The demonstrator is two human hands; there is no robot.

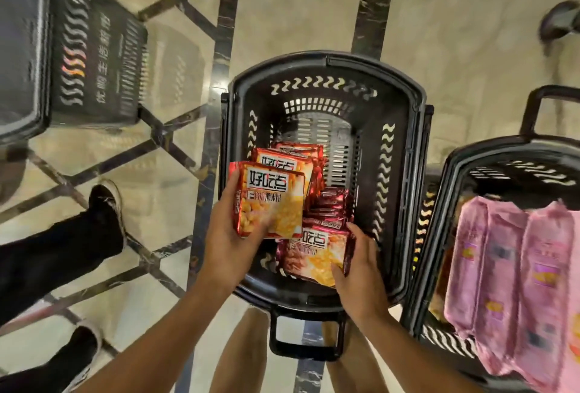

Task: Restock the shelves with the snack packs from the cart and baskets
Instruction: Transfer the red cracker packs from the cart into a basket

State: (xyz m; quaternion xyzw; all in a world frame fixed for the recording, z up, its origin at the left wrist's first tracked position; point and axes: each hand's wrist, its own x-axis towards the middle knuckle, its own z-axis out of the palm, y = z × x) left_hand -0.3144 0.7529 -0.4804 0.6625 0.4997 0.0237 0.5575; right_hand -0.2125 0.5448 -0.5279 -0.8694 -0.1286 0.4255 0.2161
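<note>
A black plastic basket stands on the floor below me with several red and yellow snack packs in it. My left hand grips one or two of these packs at the basket's left rim, lifted above the others. My right hand holds another red pack that lies at the near end of the basket. More red packs are stacked on edge between the two hands.
A second black basket at the right carries pink snack packs. A third black basket stands at the upper left. Another person's legs and shoes are at the left. A tiled floor lies all around.
</note>
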